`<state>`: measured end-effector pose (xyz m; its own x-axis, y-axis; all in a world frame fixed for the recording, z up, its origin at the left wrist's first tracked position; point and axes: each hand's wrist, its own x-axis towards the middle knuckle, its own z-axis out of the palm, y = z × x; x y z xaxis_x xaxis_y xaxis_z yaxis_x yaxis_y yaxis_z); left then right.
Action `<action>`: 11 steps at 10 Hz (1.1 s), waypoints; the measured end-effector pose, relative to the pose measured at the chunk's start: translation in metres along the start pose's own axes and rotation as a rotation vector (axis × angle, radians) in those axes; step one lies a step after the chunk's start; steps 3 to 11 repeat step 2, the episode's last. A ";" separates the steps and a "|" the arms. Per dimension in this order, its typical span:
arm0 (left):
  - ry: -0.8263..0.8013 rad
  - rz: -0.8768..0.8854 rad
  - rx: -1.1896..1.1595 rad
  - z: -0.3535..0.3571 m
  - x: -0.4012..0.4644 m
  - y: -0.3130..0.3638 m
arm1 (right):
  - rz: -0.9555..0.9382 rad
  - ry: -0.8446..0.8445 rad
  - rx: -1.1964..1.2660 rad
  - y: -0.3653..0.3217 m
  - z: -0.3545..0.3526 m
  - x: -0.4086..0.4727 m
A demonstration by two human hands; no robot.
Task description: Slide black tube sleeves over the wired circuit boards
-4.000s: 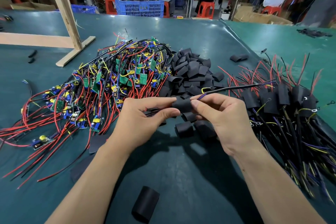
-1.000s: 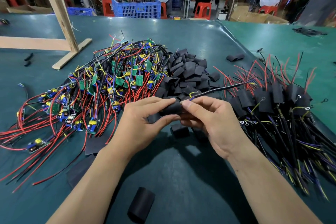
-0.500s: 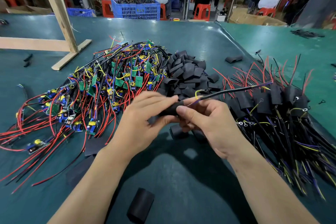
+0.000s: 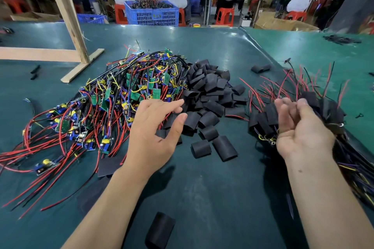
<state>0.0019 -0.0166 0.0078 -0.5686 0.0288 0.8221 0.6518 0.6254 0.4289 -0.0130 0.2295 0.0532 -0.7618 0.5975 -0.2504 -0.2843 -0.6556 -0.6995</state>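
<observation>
Two loose, empty hands are what you have over the green worktop (image 4: 202, 198): your left hand (image 4: 153, 137) is spread with fingers reaching forward and thumb out, and your right hand (image 4: 301, 133) is palm-up with fingers relaxed, holding nothing.

By my reading you are between pieces, so the next move is a fresh pick of a board and a sleeve. Your left hand is the nearer one to both supplies. The heap of wired circuit boards (image 4: 113, 103) lies just to the left of it and beyond its fingertips, with small green boards tangled in red, black, yellow and purple leads; the long red leads trail back toward you on that hand's outer side, so most pieces lie with their long axis running roughly from you outward. The pile of black tube sleeves (image 4: 210, 95) sits just ahead and to the right of your left fingers, between your two hands; these are short, flattened matte tubes lying at mixed angles, with two strays (image 4: 214, 147) nearest you and one more sleeve (image 4: 159, 228) close in by your left forearm.

Under and beyond your right hand lies the sleeved bundle (image 4: 323, 111), with red and black wire tips pointing away from you.
</observation>
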 end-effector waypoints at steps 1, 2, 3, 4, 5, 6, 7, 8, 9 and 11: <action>-0.009 0.005 0.005 0.002 0.000 -0.002 | -0.149 -0.100 -0.171 0.003 0.001 -0.006; -0.067 -0.036 0.003 0.003 -0.003 -0.004 | -0.316 -0.265 -0.311 0.005 0.006 -0.018; -0.067 -0.036 0.003 0.003 -0.003 -0.004 | -0.316 -0.265 -0.311 0.005 0.006 -0.018; -0.067 -0.036 0.003 0.003 -0.003 -0.004 | -0.316 -0.265 -0.311 0.005 0.006 -0.018; -0.067 -0.036 0.003 0.003 -0.003 -0.004 | -0.316 -0.265 -0.311 0.005 0.006 -0.018; -0.067 -0.036 0.003 0.003 -0.003 -0.004 | -0.316 -0.265 -0.311 0.005 0.006 -0.018; -0.067 -0.036 0.003 0.003 -0.003 -0.004 | -0.316 -0.265 -0.311 0.005 0.006 -0.018; -0.067 -0.036 0.003 0.003 -0.003 -0.004 | -0.316 -0.265 -0.311 0.005 0.006 -0.018; -0.067 -0.036 0.003 0.003 -0.003 -0.004 | -0.316 -0.265 -0.311 0.005 0.006 -0.018; -0.067 -0.036 0.003 0.003 -0.003 -0.004 | -0.316 -0.265 -0.311 0.005 0.006 -0.018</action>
